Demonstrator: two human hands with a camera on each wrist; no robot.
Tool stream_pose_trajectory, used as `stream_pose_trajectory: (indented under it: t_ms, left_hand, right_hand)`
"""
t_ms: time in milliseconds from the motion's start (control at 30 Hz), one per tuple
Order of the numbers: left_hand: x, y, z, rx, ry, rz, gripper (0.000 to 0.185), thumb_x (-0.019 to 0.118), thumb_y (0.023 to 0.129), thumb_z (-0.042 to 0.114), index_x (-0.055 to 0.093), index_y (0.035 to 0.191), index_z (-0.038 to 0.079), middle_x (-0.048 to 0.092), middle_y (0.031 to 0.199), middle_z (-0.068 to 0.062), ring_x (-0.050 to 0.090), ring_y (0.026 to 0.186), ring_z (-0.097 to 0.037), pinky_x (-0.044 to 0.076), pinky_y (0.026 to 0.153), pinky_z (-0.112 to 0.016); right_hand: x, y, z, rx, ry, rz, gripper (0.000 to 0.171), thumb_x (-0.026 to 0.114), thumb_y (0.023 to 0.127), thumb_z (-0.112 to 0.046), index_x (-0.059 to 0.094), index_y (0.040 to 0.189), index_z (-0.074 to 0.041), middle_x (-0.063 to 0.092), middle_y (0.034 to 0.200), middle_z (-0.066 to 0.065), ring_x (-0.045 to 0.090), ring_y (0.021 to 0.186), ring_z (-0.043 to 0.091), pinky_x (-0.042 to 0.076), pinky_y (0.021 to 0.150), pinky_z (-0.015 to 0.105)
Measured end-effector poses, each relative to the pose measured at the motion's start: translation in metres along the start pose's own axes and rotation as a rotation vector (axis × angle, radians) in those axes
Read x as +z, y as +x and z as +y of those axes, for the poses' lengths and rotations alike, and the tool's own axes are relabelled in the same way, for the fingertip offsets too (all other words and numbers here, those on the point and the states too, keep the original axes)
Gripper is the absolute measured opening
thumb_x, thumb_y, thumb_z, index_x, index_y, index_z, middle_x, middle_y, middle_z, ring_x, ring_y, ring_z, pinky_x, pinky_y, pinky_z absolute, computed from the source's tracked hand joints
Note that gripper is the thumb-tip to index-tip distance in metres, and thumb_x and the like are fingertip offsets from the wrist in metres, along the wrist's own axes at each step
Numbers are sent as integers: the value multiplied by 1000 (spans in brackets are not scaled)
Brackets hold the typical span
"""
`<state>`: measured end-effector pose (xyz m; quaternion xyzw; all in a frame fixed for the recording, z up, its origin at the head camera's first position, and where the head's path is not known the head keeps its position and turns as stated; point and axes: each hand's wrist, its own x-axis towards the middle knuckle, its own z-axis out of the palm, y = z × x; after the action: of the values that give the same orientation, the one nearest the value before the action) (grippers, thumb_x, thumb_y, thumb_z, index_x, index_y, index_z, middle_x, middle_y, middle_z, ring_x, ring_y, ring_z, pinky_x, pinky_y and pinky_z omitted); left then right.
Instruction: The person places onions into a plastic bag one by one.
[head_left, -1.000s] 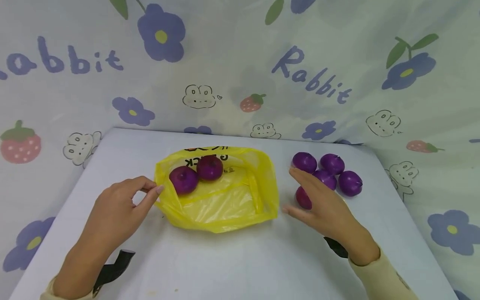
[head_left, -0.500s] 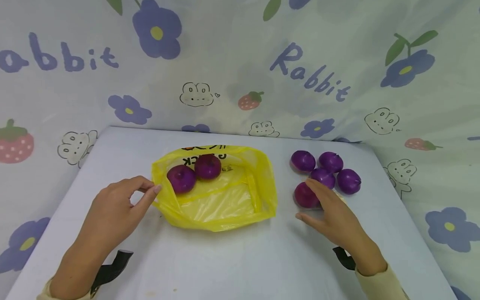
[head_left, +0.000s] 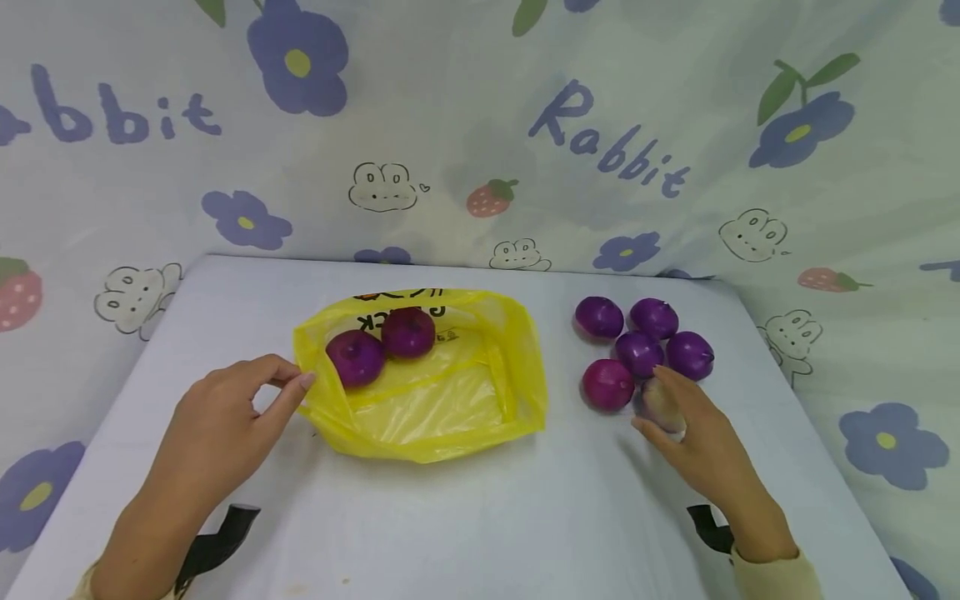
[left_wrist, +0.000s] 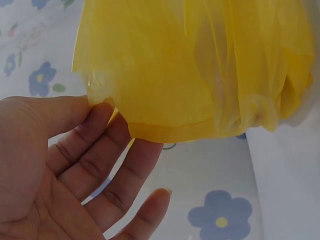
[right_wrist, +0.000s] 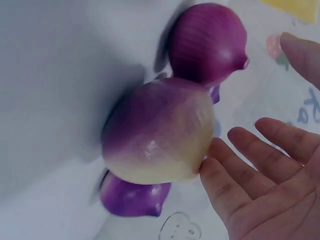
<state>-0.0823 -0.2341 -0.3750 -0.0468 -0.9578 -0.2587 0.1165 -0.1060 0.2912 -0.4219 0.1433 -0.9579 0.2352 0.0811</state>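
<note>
Left hand fingers pinch rim of thin yellow plastic bag, lying open on pale surface. Right hand fingers relaxed, spread, touching pale-bottomed purple onion, just beside five round purple onions.

Free room and obstacles on the table

Bare table is left between bag and onion cluster; the bag's left rim is blocked by the left hand.

Yellow bag: thin translucent plastic film. Pale-bottomed onion: smooth, glossy skin.
</note>
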Motion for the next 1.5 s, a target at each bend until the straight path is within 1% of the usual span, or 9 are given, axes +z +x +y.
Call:
stream_pose_trajectory:
  t_ms: [200, 333, 667, 867, 1000, 1167, 1267, 1333, 1500]
  left_hand:
    - [0, 0, 0, -10, 7, -6, 15, 73, 100, 28, 74, 102, 13, 77, 99, -7, 62, 81, -27, 52, 68, -44]
    - [0, -1, 0, -17, 13, -9, 15, 73, 100, 27, 74, 103, 12, 77, 99, -8, 62, 82, -29, 52, 69, -45]
    - [0, 0, 0, -7, 7, -7, 15, 73, 100, 27, 74, 102, 13, 77, 97, -7, 61, 79, -28, 51, 68, -44]
    - [-1, 1, 0, -6, 4, -10, 15, 72, 101, 28, 74, 101, 13, 77, 98, -7, 61, 78, -27, 50, 68, -45]
    - [-1, 1, 1, -19, 9, -20, 17, 71, 101, 29, 74, 102, 12, 77, 99, -9, 62, 81, -29, 52, 69, -48]
    - [-1, 1, 3, -30, 14, -17, 18, 71, 101, 28, 74, 104, 10, 76, 100, -12, 62, 83, -31, 55, 71, -55]
    - [-1, 1, 4, -26, 12, -5, 18, 72, 100, 27, 74, 104, 9, 76, 100, -13, 63, 85, -33, 57, 71, -57]
    - [-2, 0, 3, -26, 9, -2, 18, 73, 100, 27, 74, 104, 9, 76, 100, -13, 64, 86, -34, 57, 71, -57]
    - [-4, -1, 1, -30, 15, -4, 18, 72, 101, 27, 74, 105, 10, 76, 101, -12, 64, 83, -32, 56, 70, -53]
  right_hand:
    - [-2, -7, 7, -15, 5, 112, 70, 85, 88, -11, 51, 148, 1, 55, 146, 24, 52, 132, 49, 44, 102, 66]
    - [-3, -8, 11, -5, -20, 132, 68, 84, 88, -8, 51, 147, 2, 56, 143, 26, 53, 129, 51, 44, 101, 67]
    - [-1, -8, 15, 80, -32, 3, 61, 81, 93, -15, 53, 142, 8, 57, 140, 31, 53, 128, 52, 45, 100, 69]
    - [2, -9, 19, 111, -2, -28, 65, 83, 92, -19, 52, 143, 7, 55, 143, 30, 52, 130, 50, 45, 101, 69]
    - [5, -9, 23, 127, -3, -35, 70, 84, 91, -19, 50, 145, 8, 53, 145, 31, 53, 130, 51, 47, 100, 69]
    - [6, -9, 24, 173, -13, -59, 75, 84, 91, -24, 46, 148, 7, 53, 144, 31, 60, 117, 48, 53, 92, 65]
    - [5, -9, 25, 207, -3, -87, 79, 83, 92, -29, 43, 151, 5, 53, 144, 30, 61, 112, 44, 54, 89, 63]
    - [6, -10, 27, 232, 9, -113, 84, 82, 93, -36, 40, 154, 5, 51, 145, 30, 60, 114, 44, 52, 91, 63]
    - [7, -12, 28, 270, 28, -163, 96, 79, 93, -48, 32, 158, 4, 45, 151, 33, 54, 126, 51, 48, 98, 68]
